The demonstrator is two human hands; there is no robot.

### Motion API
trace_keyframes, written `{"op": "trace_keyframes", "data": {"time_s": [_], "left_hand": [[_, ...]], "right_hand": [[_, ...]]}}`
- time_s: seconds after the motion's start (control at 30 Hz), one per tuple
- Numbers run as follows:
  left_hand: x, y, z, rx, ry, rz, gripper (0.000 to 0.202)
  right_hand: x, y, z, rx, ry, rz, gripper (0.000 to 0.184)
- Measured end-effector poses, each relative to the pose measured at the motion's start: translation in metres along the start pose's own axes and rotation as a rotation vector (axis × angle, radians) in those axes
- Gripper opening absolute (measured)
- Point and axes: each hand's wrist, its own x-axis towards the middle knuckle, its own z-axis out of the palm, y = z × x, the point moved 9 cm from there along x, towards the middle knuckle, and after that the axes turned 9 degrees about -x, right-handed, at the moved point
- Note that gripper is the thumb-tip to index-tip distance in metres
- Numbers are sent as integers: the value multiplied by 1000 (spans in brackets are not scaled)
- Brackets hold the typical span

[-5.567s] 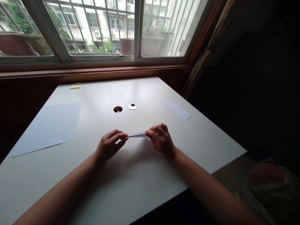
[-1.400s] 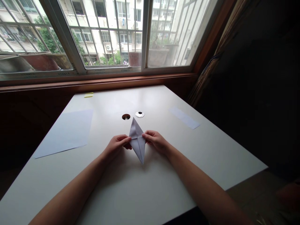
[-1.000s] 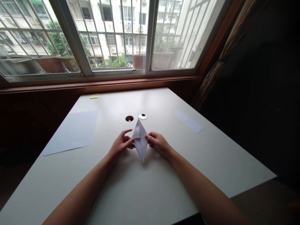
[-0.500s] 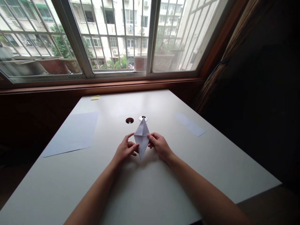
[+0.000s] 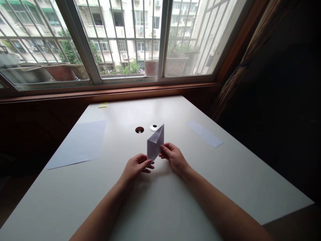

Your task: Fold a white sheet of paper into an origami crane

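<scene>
A white folded paper, a pointed diamond with creases and an open flap, is held above the table between both hands. My left hand pinches its lower tip between thumb and fingers. On the paper's right corner, my right hand has thumb and forefinger closed, its other fingers curled below. The paper is tilted, its upper point leaning to the right. The side turned away from me is hidden.
On the white table, paper sheets lie at left and a paper strip at right. Behind the hands are a round hole and a metal-rimmed hole. A yellow slip lies near the barred window.
The folded paper has turned, its upper point swinging to the right and a flap now showing open. My left hand has slid down to the lower tip; the right still grips the right corner.
</scene>
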Motion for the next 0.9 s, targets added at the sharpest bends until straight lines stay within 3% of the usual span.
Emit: {"op": "trace_keyframes", "data": {"time_s": [0.1,0.33,0.47,0.63,0.8,0.9], "left_hand": [[-4,11,-5,91,78,118,33],[-27,56,-30,355,367,585,18],[-41,73,-26,639,441,850,18],[-53,73,5,912,302,1060,27],[-64,62,43,1053,-42,1110,32],[-67,58,52,1053,-150,1106,35]], "right_hand": [[-1,0,-1,19,-21,7,37],[-6,0,0,8,-14,43,42],[-11,0,9,30,-84,79,43],[-15,1,17,93,-139,138,50],[-15,0,16,27,-119,128,34],[-14,1,15,30,-122,105,33]]}}
